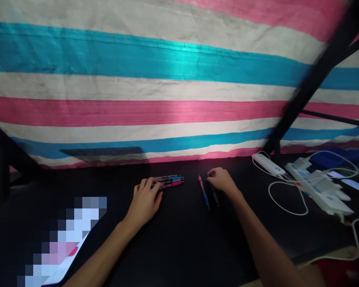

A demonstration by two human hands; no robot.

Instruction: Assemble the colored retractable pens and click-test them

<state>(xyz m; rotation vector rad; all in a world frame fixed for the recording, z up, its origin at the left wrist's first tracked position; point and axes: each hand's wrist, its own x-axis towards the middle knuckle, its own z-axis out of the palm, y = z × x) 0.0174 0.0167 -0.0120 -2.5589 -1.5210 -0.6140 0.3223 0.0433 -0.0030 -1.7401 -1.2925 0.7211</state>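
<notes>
My left hand [146, 199] rests on the black table with its fingers spread and bent over the left ends of several pens [175, 180]. These lie side by side, pointing right, in dark, blue and pink colours. The thumb stands apart from the fingers. To the right, my right hand [223, 180] is closed in a pinch at the far end of a dark pen [215, 196], whose near end slants toward me on the table. Just left of it lies a pink and blue pen [204, 192], apart from both hands.
A white power strip [323, 195] with plugs and looping white cables lies at the right, beside a white device [268, 164] and a lit phone [357, 186]. A lit, partly blurred screen [67, 243] is at the lower left. Striped sheeting [167, 111] hangs behind the table.
</notes>
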